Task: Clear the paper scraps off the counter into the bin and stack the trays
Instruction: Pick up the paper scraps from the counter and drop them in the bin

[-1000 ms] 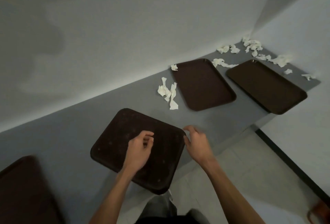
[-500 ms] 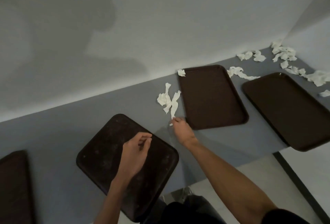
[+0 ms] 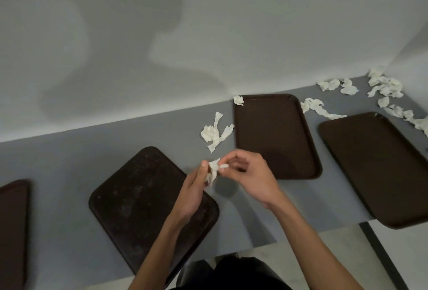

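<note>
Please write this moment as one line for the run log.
phase: clearing scraps | left hand + right hand: both pinch one paper scrap above counter | trays: four visible, unstacked | bin: not in view

Leftmost tray point(image 3: 11, 232) (and rightmost tray point(image 3: 379, 169)) run off frame.

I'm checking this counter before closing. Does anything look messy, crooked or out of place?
Yes. Torn paper scraps litter the grey counter, thickest in the far right corner. The nearest tray sits skewed, its corner overhanging the counter edge. The left hand and right hand hold one scrap.
</note>
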